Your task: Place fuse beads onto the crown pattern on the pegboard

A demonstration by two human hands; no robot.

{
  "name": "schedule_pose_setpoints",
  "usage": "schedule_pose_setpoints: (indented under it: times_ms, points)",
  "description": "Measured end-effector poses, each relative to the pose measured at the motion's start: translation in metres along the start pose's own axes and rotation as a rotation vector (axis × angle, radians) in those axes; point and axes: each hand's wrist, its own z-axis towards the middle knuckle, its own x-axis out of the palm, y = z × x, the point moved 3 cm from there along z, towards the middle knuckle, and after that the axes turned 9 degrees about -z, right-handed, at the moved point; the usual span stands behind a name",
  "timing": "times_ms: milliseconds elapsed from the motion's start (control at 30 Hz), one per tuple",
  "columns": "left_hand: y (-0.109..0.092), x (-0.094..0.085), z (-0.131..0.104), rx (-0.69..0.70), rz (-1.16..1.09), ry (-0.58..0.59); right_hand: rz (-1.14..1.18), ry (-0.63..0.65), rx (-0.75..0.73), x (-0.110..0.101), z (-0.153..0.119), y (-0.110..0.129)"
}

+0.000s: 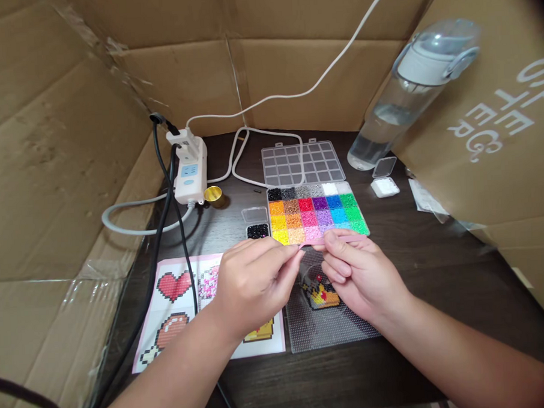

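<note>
Both hands are raised over a clear pegboard and hold a slim pink pair of tweezers lying roughly level. My left hand pinches its tip between thumb and forefinger. My right hand grips the other end, thumb on top and fingers curled below. On the pegboard sits a partly hidden bead figure in yellow, orange, red, black and grey. Just beyond the hands, an open bead box shows compartments sorted by colour. A printed pattern sheet lies under my left forearm, with a heart among its pictures.
A small open case of black beads and a gold cap stand left of the bead box. Behind them is a white power strip with cables. At right are a water bottle and a small white case. Cardboard walls surround the table.
</note>
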Motion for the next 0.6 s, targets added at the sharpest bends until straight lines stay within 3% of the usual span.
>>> schedule_pose_setpoints:
  times_ms: [367, 600]
  points:
    - [0.0007, 0.0004, 0.0007, -0.005, -0.007, 0.017, 0.015, -0.002, 0.015, 0.0001, 0.0004, 0.002]
    - [0.0007, -0.0081, 0.0013, 0.002, -0.031, -0.045, -0.025, -0.011, -0.03, -0.0022, 0.0036, 0.0073]
